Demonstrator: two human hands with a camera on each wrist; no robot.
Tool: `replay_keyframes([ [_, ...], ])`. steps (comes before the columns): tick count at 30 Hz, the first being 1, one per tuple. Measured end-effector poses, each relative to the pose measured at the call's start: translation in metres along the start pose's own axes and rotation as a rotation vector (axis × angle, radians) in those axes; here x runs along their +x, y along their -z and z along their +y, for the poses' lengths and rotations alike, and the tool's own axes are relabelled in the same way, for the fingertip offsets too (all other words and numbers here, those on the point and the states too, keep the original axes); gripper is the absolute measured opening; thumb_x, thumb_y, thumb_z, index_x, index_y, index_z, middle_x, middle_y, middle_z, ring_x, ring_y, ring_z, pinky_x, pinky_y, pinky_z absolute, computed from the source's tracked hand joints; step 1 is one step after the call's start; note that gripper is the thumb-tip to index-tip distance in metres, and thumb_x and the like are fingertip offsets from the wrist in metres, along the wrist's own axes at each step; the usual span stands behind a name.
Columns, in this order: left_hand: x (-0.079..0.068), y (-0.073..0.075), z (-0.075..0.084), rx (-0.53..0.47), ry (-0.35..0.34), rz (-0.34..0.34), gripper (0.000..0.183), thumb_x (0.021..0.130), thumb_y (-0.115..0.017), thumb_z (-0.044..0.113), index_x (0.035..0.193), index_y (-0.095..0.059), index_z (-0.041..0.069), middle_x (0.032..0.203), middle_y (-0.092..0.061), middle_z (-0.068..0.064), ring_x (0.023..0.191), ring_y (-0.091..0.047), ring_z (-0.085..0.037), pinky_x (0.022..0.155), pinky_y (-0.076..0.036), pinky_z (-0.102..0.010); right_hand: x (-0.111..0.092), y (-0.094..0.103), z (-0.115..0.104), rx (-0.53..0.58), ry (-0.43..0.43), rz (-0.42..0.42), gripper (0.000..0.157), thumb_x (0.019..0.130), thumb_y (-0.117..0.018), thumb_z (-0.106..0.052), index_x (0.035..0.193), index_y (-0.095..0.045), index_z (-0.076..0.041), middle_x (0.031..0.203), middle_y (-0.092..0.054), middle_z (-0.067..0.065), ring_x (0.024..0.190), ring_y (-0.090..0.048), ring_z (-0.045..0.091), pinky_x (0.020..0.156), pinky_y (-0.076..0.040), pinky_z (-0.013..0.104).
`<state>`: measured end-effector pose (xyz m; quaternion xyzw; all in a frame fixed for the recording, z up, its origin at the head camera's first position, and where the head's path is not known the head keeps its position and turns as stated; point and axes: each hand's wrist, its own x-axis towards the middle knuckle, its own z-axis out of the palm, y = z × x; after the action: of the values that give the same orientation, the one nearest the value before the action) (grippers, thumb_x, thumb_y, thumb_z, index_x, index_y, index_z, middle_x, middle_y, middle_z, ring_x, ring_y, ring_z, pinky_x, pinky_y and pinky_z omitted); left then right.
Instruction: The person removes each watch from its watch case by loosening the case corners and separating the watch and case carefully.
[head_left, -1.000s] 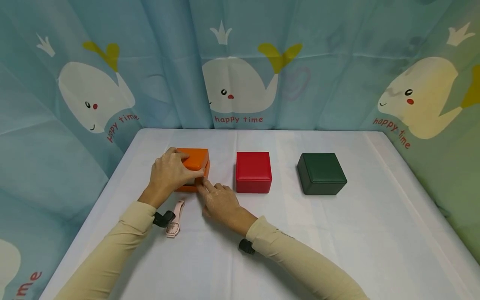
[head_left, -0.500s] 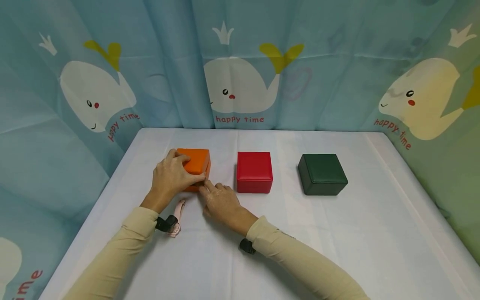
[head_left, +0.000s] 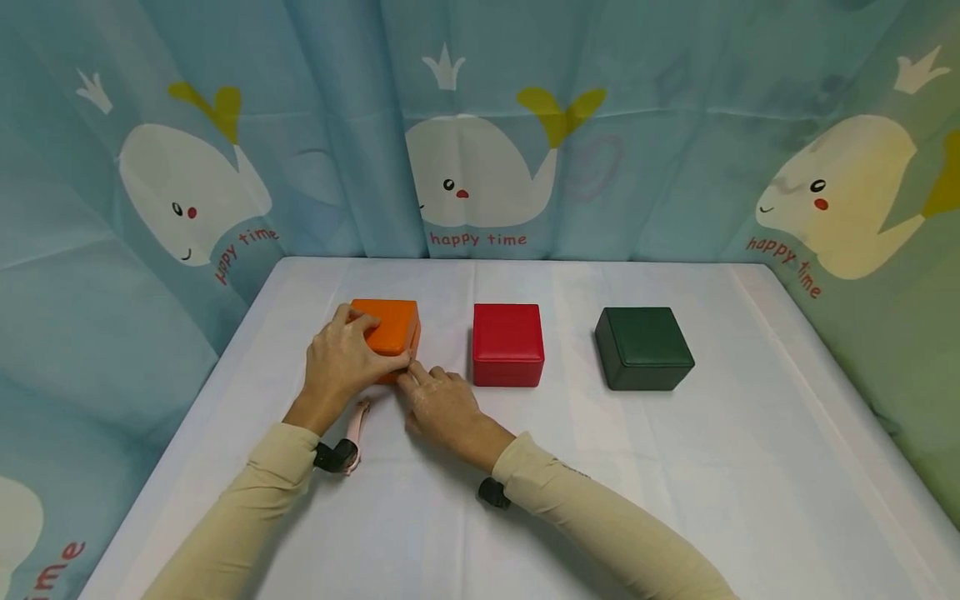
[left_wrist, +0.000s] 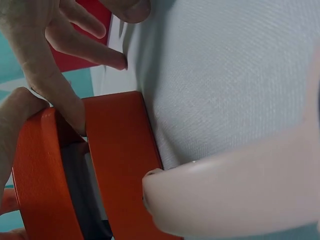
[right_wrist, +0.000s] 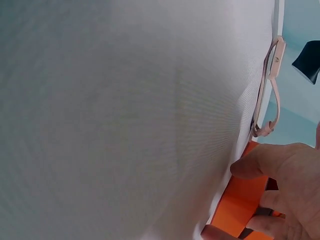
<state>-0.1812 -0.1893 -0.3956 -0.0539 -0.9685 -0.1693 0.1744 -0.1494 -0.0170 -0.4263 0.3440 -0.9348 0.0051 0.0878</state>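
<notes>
An orange watch box (head_left: 393, 325) stands at the left of the table. My left hand (head_left: 337, 358) grips its lid (left_wrist: 45, 175), fingers over the far left side and thumb at the front edge. A gap with a dark and grey inside shows between lid and base (left_wrist: 122, 165) in the left wrist view. My right hand (head_left: 442, 408) holds the front right corner of the base, its thumb (right_wrist: 250, 162) on the orange face and a fingertip at the gap. A pink wristwatch (head_left: 356, 429) lies in front of the box, partly hidden by my left wrist's camera.
A red box (head_left: 507, 343) stands just right of the orange one, with a dark green box (head_left: 647, 348) farther right. Both have their lids down. Behind the white table (head_left: 570, 500) hangs a blue curtain (head_left: 330, 167) with whale prints.
The orange box's lid has come down and its front gap has narrowed. My left hand has shifted slightly toward me, and its wrist covers more of the wristwatch. My right hand keeps its place.
</notes>
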Motion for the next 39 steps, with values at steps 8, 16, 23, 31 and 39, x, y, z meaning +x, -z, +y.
replay_keyframes([
  [8,-0.001,-0.003,0.0,-0.01,-0.017,0.039,0.075,0.069,-0.086,0.056,0.116,-0.071,-0.001,0.12,-0.052,-0.023,0.089,-0.062,-0.043,0.069,-0.057,-0.059,-0.001,-0.002,0.001,-0.02,0.005,0.021,0.041,0.09,-0.074,-0.032,0.126,-0.062,-0.017,0.133,-0.055,0.001,0.098,-0.065,0.02,0.078,-0.056,0.033],
  [16,0.0,-0.005,0.003,-0.019,-0.014,0.02,0.074,0.071,-0.084,0.054,0.117,-0.071,-0.002,0.121,-0.052,-0.023,0.09,-0.062,-0.044,0.071,-0.057,-0.059,-0.006,-0.002,0.004,-0.042,0.01,0.021,0.048,0.09,-0.075,-0.037,0.132,-0.062,-0.018,0.139,-0.054,0.005,0.099,-0.063,0.024,0.083,-0.055,0.034],
  [23,-0.002,-0.008,0.002,-0.034,-0.007,0.031,0.072,0.071,-0.085,0.052,0.117,-0.071,-0.001,0.12,-0.051,-0.023,0.091,-0.061,-0.043,0.072,-0.056,-0.06,-0.02,0.003,0.007,0.002,0.055,-0.062,0.063,0.092,-0.071,-0.039,0.145,-0.053,-0.011,0.136,-0.058,0.012,0.113,-0.061,0.026,0.09,-0.054,0.037],
  [31,-0.006,-0.009,-0.001,-0.014,-0.002,0.01,0.067,0.072,-0.082,0.047,0.117,-0.066,0.0,0.118,-0.048,-0.021,0.089,-0.059,-0.043,0.069,-0.056,-0.059,-0.029,0.003,0.008,0.027,0.045,-0.156,0.044,0.097,-0.062,-0.037,0.134,-0.062,-0.012,0.143,-0.054,0.009,0.126,-0.05,0.025,0.098,-0.049,0.041],
  [39,-0.005,-0.008,0.002,0.0,0.018,-0.069,0.071,0.073,-0.08,0.047,0.123,-0.055,0.002,0.122,-0.04,-0.024,0.09,-0.057,-0.045,0.065,-0.056,-0.059,-0.029,0.003,0.007,0.026,0.015,-0.259,0.052,0.1,-0.058,-0.04,0.145,-0.053,-0.015,0.153,-0.046,0.007,0.138,-0.041,0.025,0.108,-0.042,0.042],
])
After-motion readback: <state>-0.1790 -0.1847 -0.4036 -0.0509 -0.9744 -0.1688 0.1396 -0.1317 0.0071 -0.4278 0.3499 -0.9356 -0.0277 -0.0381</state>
